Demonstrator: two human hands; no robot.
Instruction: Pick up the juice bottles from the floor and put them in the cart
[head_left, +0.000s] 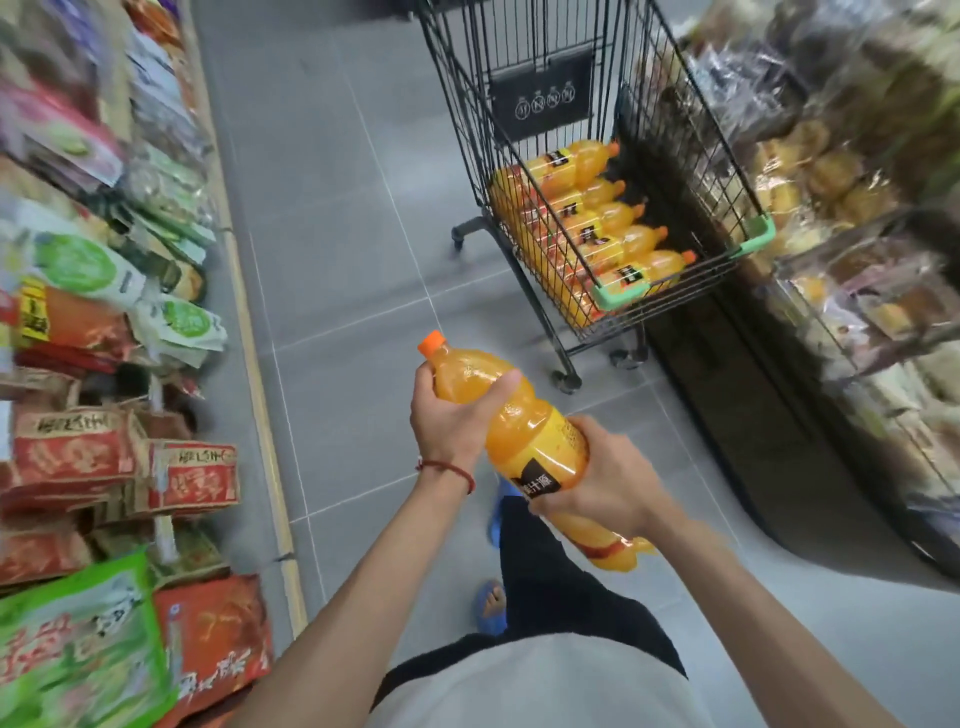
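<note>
From the head camera, looking down an aisle, both hands hold one juice bottle (524, 431) in the air in front of the person's body, above the grey tiled floor (353, 208). The bottle lies at a slant, its orange cap (432, 343) pointing up and to the left and its base low on the right.

The left hand (452, 415) is clamped round the bottle's shoulder just below the cap, with the thumb laid across the top (a red cord bracelet (452, 470) circles that wrist). The right hand (608, 478) grips the labelled middle of the bottle, its fingers wrapped under it and partly hidden by it.

The cart (698, 135), a black wire one with green corner bumpers (618, 299), stands ahead and to the right, apart from the held bottle. Inside it, a row of juice bottles (597, 228) lies side by side, caps pointing right; how many lie beneath the top row is hard to tell through the wire.

Shelves of snack bags (78, 364) line the left side of the aisle, blurred at the edges. Shelves of wrapped bread (831, 171) stand on the right, just beside the cart. Below the arms, a foot in a blue sandal (488, 608) shows on the floor.
</note>
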